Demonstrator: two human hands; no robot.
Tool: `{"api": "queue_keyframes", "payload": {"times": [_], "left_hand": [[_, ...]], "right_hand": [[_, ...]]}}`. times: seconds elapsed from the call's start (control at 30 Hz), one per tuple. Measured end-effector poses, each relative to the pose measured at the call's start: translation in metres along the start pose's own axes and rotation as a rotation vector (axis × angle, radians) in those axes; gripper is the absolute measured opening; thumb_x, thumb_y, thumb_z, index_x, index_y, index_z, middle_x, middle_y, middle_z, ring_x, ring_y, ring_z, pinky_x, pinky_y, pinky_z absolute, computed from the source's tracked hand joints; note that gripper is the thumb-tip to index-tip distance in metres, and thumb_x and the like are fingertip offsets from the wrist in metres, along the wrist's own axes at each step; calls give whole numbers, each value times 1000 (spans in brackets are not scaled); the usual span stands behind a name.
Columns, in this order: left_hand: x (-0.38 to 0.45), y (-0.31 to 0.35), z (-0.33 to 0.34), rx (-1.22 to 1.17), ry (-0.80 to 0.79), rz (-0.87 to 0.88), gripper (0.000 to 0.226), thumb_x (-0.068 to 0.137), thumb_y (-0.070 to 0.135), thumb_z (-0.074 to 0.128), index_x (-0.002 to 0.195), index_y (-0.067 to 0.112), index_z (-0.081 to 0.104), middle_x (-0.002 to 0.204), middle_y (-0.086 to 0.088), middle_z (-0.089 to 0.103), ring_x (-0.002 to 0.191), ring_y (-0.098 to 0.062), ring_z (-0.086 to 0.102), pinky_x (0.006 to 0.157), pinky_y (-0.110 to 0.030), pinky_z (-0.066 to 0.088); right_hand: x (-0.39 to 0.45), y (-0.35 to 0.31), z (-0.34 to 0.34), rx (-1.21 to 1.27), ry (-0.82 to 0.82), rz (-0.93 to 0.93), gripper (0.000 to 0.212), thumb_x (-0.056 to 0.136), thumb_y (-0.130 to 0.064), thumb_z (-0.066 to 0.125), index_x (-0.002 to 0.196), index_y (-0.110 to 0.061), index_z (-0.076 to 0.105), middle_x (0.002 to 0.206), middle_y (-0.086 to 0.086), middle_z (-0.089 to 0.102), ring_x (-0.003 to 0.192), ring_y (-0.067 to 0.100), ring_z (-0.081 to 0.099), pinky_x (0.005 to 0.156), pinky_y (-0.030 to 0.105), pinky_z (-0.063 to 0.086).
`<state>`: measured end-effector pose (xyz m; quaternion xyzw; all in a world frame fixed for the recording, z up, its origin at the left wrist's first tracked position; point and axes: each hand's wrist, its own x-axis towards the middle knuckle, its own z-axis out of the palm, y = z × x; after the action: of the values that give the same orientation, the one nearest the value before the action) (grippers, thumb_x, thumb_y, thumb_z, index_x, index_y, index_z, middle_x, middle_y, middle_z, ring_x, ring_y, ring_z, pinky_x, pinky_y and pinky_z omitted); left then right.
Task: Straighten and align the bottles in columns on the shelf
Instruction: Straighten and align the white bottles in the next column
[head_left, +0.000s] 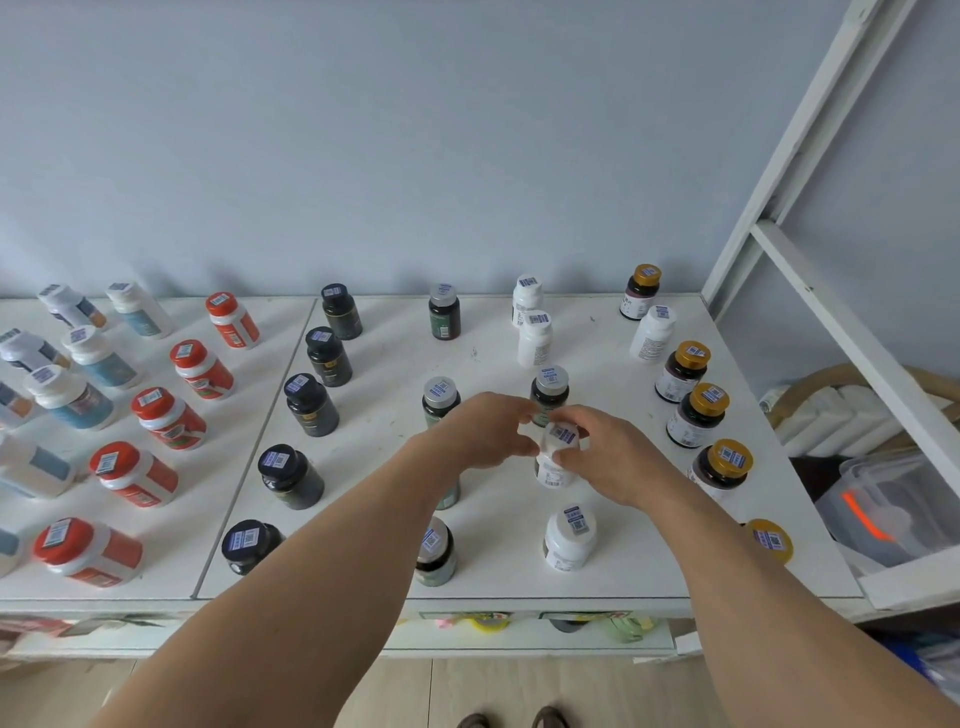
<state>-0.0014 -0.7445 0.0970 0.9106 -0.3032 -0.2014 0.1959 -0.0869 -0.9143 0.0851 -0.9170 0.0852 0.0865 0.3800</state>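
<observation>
Several bottles stand in columns on the white shelf (613, 566). Both my hands meet at a white bottle (555, 467) with a barcode sticker on its cap, in the middle of the white-bottle column. My left hand (480, 434) grips its left side and my right hand (605, 454) grips its right side near the cap. Just behind it stands a dark bottle with a silver cap (549, 387). Another white bottle (570, 538) stands nearer the front edge. My left forearm partly hides a green bottle (439, 402) and the one in front of it.
Black-capped bottles (289, 475) form a column to the left, red-capped ones (132, 473) further left, gold-capped ones (698, 413) to the right. A white shelf post (810, 124) rises at the right, with a clear plastic box (893, 509) beyond the shelf edge.
</observation>
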Motion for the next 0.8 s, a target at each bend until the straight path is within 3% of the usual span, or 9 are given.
{"api": "queue_keyframes", "payload": {"times": [0.17,0.3,0.47,0.57,0.8], "left_hand": [[7,2,-1,130,89,-22,50,89,40,60,136,28,48,130,7,58,122,-19,50,96,-36,43],[15,6,-5,138,166,-46,48,91,38,58,135,25,47,129,3,58,119,-22,52,93,-39,46],[27,10,0,78,171,-117,48,90,36,59,135,22,47,131,0,57,120,-23,50,89,-34,41],[35,11,2,59,155,-168,47,90,35,60,133,20,49,129,-1,58,119,-23,51,87,-33,41],[48,11,3,-104,96,-268,53,87,38,62,134,19,50,126,-1,59,115,-21,54,90,-32,46]], "right_hand": [[5,3,-8,62,40,-15,51,77,-44,62,126,-40,48,115,-21,52,105,0,48,75,17,32],[32,-3,-25,24,178,-53,47,85,-40,61,130,-35,48,130,-11,52,114,6,47,83,21,31],[71,-4,-33,-93,16,-56,57,87,-36,62,139,-32,38,143,-6,42,126,16,43,88,23,30],[83,2,-30,-87,-80,-68,56,88,-29,63,139,-32,40,140,-4,47,122,17,47,87,23,34],[90,1,-40,-91,-43,-126,46,85,-31,65,128,-27,50,119,-3,60,104,17,54,81,27,40]]}}
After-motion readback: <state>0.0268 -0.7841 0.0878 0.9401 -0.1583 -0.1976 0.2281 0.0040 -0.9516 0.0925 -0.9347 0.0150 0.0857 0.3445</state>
